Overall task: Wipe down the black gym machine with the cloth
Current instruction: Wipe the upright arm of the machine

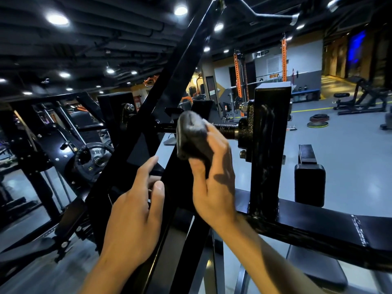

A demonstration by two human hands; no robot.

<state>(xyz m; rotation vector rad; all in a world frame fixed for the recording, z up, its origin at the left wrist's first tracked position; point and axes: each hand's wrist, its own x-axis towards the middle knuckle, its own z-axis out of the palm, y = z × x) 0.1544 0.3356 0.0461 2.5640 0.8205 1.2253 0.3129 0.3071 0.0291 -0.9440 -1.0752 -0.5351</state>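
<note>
A crumpled dark grey cloth [192, 139] is gripped by the right hand [214, 179] against the black steel gym machine [169, 85]; beside it, the left hand [135, 211] rests spread. Smears on the machine's upright suggest that much wiping is left.

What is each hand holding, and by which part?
The right hand holds the bunched cloth by its lower end. The left hand rests on the frame.

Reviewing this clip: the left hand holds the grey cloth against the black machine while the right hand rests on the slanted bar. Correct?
Not quite: the hands are swapped. In the head view the right hand grips the grey cloth against the black machine, and the left hand rests on the slanted bar.
</note>
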